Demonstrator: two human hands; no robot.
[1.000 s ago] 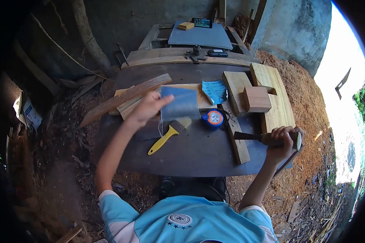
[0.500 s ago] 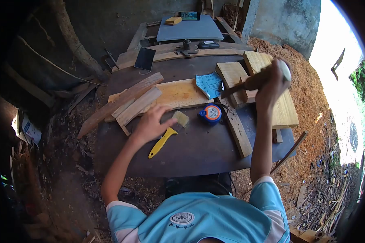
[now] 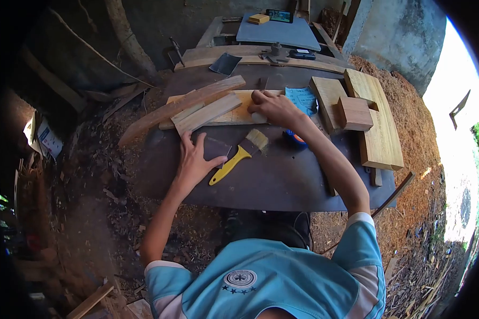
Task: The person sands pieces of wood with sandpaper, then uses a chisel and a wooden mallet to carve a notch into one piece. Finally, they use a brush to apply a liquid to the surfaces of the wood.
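My right hand is closed round a wooden-handled tool over the flat board; the tool's dark blade pokes out beyond the fingers. My left hand has its fingers spread, with its fingertips by the near end of a short pale wood strip. A long brown wood piece lies behind that strip. Just right of my left thumb is a brush with a yellow handle. My right forearm partly covers the blue and orange tape measure. Blue printed sandpaper lies right of my right hand.
Thick planks and a reddish block occupy the table's right side. A dark sheet lies at the back, left of a metal tool. Beyond, a phone stands on a grey board.
My right hand has swung left and down with the tool, from above the right planks to the flat board. My left hand has moved off the brush's bristles, and the view has shifted.
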